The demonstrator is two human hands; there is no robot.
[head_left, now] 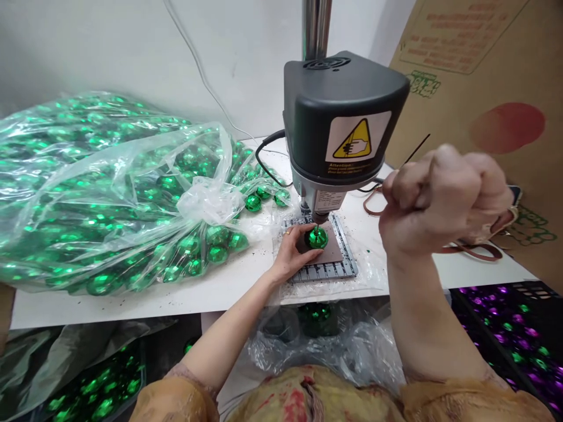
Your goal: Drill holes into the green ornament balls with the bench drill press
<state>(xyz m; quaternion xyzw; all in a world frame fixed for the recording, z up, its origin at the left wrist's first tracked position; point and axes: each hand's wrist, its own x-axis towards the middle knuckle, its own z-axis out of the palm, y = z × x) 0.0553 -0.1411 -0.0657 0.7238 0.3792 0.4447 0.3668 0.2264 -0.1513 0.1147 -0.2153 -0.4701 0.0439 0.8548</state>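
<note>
A shiny green faceted ball (pixel 318 238) sits under the bit of a small bench drill press (pixel 338 111). My left hand (pixel 294 249) is closed around the ball from the left, thumb in front and fingers behind. Beneath it lie a brown pad (pixel 335 253) and the slotted metal base plate (pixel 323 271). To the right of the drill head, my right hand (pixel 444 193) is raised in a fist at the press's feed handle; a thin dark spoke (pixel 417 149) sticks out beside it. The part inside the fist is hidden.
A large clear bag of green balls (pixel 109 193) fills the table's left side. Loose green balls (pixel 253 203) lie behind its knot. A cardboard box (pixel 479 64) stands at right. Below the table are crates of green and purple balls (pixel 510 334) and clear plastic (pixel 352 340).
</note>
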